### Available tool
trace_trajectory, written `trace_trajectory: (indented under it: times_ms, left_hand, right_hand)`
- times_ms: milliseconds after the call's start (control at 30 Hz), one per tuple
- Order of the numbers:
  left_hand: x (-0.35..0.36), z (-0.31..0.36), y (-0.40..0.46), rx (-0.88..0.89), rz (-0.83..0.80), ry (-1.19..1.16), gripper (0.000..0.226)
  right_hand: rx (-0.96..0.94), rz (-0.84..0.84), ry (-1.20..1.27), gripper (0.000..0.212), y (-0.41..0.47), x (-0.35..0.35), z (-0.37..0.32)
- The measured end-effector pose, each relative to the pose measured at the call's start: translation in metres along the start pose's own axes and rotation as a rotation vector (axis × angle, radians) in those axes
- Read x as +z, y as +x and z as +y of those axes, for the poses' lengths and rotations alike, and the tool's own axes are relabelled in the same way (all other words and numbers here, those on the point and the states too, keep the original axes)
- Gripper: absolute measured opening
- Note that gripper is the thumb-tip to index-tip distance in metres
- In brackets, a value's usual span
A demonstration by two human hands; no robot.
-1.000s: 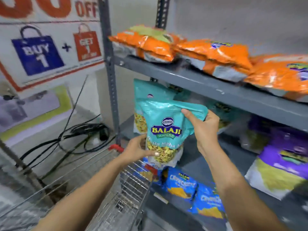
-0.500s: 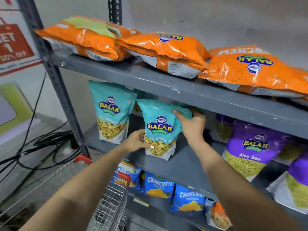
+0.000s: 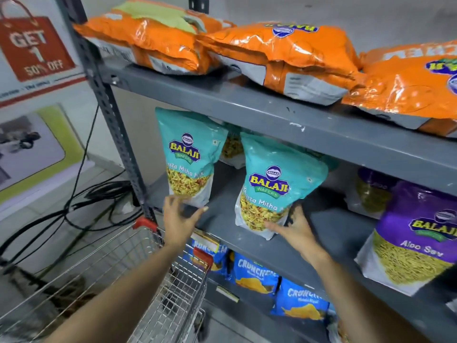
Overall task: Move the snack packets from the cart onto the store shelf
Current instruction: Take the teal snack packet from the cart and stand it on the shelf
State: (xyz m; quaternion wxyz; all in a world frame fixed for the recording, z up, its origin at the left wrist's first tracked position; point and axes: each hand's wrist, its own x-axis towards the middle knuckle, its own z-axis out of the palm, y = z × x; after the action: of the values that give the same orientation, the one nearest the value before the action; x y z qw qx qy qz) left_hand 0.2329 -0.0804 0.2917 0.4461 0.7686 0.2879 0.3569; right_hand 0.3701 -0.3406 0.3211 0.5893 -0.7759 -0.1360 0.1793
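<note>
Grey steel shelf bearing teal packets; both hands open, fingertips against packets.

Pale wall, sale poster, floor cables

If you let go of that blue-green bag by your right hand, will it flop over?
Probably a little. The blue-green bag stands tilted on the shelf, with the right hand steadying its bottom corner. It looks puffy and thin-walled, so likely light and easy to tip. Its glossy plastic may slide on the smooth shelf.
</note>
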Motion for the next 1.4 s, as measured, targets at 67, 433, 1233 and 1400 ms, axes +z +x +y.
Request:
trace_trajectory:
  times_ms: [67,433,1233,1400]
  left_hand:
    - [-0.002,-0.009,0.013,-0.028,0.051,0.06,0.082]
    - [0.028,-0.016,0.055,-0.139,0.001,0.052,0.147]
    - [0.018,-0.013,0.047,-0.136,-0.007,0.044,0.143]
    - [0.018,-0.011,0.046,-0.135,-0.023,0.036,0.144]
  right_hand:
    - [0.03,-0.033,-0.026,0.117,0.001,0.009,0.014]
    - [-0.021,0.126,-0.065,0.103,0.001,0.022,0.031]
    - [0.022,0.135,-0.062,0.109,-0.011,0.009,0.041]
    - [0.033,0.105,-0.037,0.107,-0.009,0.005,0.045]
